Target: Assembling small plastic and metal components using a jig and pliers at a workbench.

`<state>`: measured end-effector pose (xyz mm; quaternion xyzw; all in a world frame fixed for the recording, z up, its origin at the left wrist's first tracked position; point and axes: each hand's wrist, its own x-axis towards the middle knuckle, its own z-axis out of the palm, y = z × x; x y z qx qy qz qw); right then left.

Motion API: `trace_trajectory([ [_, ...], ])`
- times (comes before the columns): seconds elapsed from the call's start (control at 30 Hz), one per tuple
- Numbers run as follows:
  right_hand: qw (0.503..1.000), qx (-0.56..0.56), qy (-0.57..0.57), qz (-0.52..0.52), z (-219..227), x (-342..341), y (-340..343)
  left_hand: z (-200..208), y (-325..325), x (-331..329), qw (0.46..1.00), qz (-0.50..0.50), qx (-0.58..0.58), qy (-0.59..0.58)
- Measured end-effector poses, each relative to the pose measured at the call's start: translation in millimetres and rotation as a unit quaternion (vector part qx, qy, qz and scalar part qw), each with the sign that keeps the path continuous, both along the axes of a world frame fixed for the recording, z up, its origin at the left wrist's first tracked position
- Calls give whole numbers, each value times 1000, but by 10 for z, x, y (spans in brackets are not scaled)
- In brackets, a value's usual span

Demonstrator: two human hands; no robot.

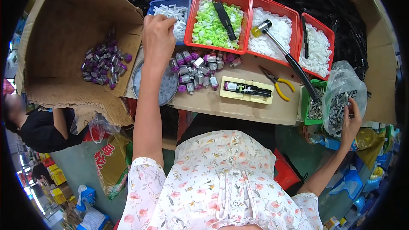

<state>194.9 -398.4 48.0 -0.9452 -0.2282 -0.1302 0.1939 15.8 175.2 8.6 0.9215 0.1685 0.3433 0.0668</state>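
My left hand (158, 36) is at the near left edge of a blue bin (180, 41) of small white plastic parts (183, 13). Its fingers are curled together; whatever they pinch is hidden. On the far right, the fingers of my right hand (352, 118) are apart at the mouth of a clear plastic bag (343, 70), touching the small grey parts (336, 107) inside. Between the hands, a cream holder (223, 95) lies on the bench with a small motor (230, 86) and a black plastic piece (257, 90) set in it.
Small silver-and-purple motors (198, 73) lie heaped beside a round bowl (136, 83); more fill a cardboard box (55, 59). Red bins (245, 47) hold green and white parts. A hammer (294, 61), pliers (279, 86) and a green tray (304, 110) of metal pieces sit rightward. Another person sits left.
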Motion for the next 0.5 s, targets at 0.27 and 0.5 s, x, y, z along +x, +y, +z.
trace_trajectory([
  [0.27, 969, 153, 194, 31, 289, -762, 926, -25, 232, 259, 981, -40, 23, 190],
  [0.5, 961, 43, 188, 198, -183, -990, 1505, 117, 225, 336, 978, -37, -6, 204],
])
